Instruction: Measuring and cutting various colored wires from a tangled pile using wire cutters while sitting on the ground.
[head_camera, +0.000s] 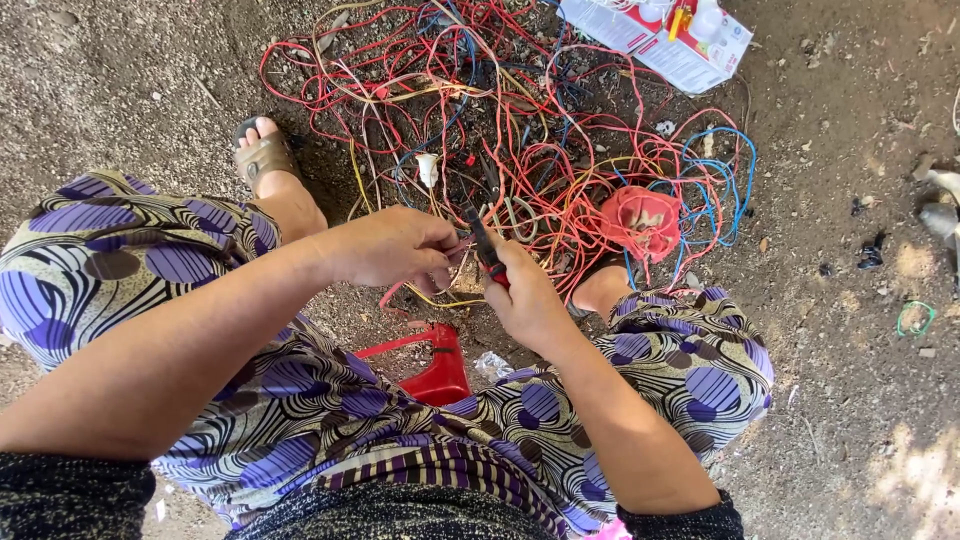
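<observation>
Pliers (484, 248) sit gripped in the right hand (528, 300) at mid-frame, biting a wire (455, 250) the left hand (395, 245) pinches taut (steadying it), above the tangled wire pile (520, 130).

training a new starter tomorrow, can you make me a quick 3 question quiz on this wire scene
1. True or false: the right hand holds a red-handled cutting tool.
2. Multiple choice: what lies on the ground in front of the person? A) a folded cloth B) a tangle of coloured wires C) a stack of plates
3. Fill in: the left hand pinches a thin ____ at the tool's tip.

Key
1. True.
2. B; the wires are mostly red, with blue, yellow and white among them.
3. Wire; the tool's tip meets it between the two hands.
</observation>
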